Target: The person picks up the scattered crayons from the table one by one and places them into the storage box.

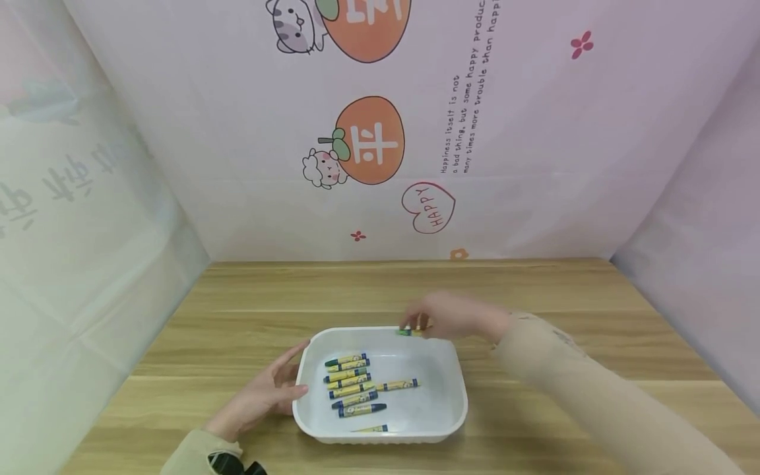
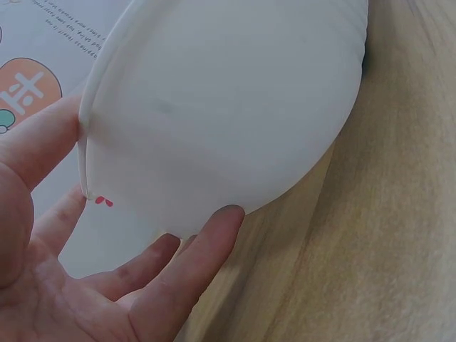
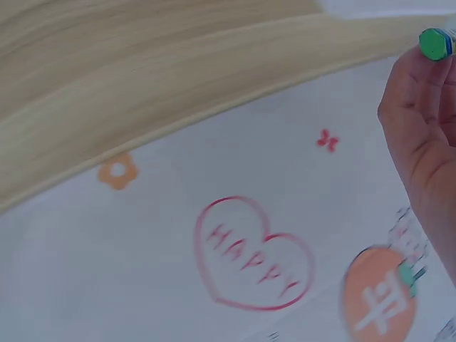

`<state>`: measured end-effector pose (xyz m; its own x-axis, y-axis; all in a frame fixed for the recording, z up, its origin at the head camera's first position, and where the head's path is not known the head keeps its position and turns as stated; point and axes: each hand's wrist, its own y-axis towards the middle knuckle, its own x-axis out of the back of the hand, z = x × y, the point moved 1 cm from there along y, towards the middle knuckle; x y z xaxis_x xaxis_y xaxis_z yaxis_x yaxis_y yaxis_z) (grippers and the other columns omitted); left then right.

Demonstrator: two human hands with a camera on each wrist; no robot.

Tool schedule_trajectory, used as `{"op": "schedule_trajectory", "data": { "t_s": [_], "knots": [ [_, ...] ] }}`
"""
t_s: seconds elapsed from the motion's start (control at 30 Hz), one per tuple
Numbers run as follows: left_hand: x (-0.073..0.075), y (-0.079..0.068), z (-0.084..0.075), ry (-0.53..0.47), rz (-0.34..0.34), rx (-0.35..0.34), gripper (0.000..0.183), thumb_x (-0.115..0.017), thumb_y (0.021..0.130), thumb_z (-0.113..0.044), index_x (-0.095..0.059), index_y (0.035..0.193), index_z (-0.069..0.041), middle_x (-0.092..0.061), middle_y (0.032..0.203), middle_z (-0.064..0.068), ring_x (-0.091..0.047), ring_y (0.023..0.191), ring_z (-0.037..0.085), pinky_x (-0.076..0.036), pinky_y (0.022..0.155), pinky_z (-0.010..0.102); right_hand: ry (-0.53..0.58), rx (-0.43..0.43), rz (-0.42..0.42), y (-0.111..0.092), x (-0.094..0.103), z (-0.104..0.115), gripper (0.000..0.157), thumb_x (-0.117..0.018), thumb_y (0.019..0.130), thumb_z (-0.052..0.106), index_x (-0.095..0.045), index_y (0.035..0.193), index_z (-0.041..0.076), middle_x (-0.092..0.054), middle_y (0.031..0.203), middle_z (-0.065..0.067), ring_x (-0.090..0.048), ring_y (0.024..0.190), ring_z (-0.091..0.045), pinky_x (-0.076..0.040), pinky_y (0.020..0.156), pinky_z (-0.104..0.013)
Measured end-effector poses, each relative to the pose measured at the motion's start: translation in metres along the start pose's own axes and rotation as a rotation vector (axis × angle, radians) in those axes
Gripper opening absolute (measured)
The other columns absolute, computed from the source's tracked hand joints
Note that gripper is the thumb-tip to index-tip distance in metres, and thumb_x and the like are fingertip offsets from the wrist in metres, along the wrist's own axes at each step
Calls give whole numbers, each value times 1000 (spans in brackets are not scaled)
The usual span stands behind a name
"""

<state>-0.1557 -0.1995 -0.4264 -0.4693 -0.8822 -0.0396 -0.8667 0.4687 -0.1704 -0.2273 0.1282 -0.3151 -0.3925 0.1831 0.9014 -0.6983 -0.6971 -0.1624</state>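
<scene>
A white plastic tray [image 1: 454, 389] with several crayons in it stands on the wooden table. My left hand [image 1: 270, 396] grips its left end, thumb over the rim and other fingers along the outer wall, as the left wrist view [image 2: 107, 292] shows too. At the tray's back right rim, my right hand [image 1: 448, 315], blurred, pinches a green-ended crayon [image 1: 405, 332] with a yellow wrapper. Its green end [image 3: 436, 44] shows at the fingertips in the right wrist view. Most crayons [image 1: 350, 390] in the tray form a rough column on its left side.
One crayon [image 1: 398, 384] lies apart near the tray's middle, and another [image 1: 373, 429] is partly hidden by the front wall. Printed cloth [image 1: 522, 198] hangs behind the wooden table [image 1: 534, 284] and along both sides.
</scene>
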Motion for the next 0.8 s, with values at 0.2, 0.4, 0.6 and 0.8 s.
{"op": "schedule_trajectory", "data": {
  "t_s": [0.2, 0.4, 0.6, 0.8],
  "knots": [
    [0, 0, 0, 6, -9, 6, 90, -64, 89, -10, 0, 152, -9, -12, 145, 42, -55, 113, 34, -56, 82, 49, -64, -30, 125, 22, -21, 33, 32, -64, 84, -3, -71, 103, 21, -63, 89, 10, -57, 86, -8, -52, 77, -22],
    [0, 0, 0, -4, -3, 1, 90, -64, 89, -10, 0, 152, -9, -11, 146, 42, -55, 113, 33, -56, 83, 49, -103, -70, 186, 35, -40, 38, 30, -63, 86, -3, -71, 103, 20, -64, 88, 8, -54, 82, -7, -52, 78, -22],
    [1, 0, 1, 4, -4, 7, 89, -64, 89, -9, -1, 152, -10, -12, 145, 42, -56, 112, 31, -56, 83, 48, -103, -110, 222, 44, -51, 34, 30, -60, 87, -3, -71, 102, 20, -64, 90, 7, -55, 85, -8, -52, 82, -25],
    [1, 0, 0, -13, 10, -4, 90, -63, 89, -9, 1, 152, -9, -12, 146, 42, -55, 113, 31, -56, 84, 49, -90, -122, 224, 47, -53, 31, 30, -59, 88, -4, -70, 103, 19, -65, 94, 6, -57, 89, -10, -51, 85, -27]
  ]
}}
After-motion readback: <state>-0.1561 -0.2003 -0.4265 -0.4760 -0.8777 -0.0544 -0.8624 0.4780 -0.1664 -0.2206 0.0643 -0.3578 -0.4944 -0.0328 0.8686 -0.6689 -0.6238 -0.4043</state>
